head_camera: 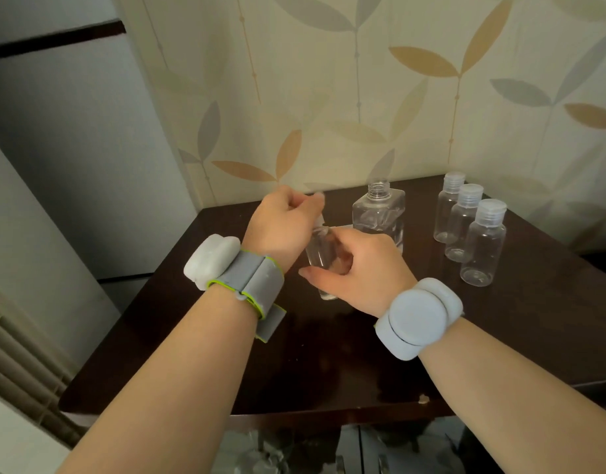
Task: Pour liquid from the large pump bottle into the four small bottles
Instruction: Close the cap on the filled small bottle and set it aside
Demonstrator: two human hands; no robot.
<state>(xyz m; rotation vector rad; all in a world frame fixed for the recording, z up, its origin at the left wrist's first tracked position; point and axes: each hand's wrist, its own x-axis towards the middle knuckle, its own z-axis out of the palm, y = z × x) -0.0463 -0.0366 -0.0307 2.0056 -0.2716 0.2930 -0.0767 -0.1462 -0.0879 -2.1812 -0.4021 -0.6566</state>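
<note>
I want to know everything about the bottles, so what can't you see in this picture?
- Head view: the cap of the held small bottle is hidden by the left hand, so on or off is unclear.
- Its lower side is covered by the right hand.
- The large bottle is open-necked; its pump is not in view.
- Liquid levels in the three capped bottles are too faint to judge.

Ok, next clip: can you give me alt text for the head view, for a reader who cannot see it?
Over a dark table, the right hand grips a small clear bottle while the left hand pinches its cap. Behind stands a large clear bottle with its neck open, and to the right three capped small bottles in a row.
</note>
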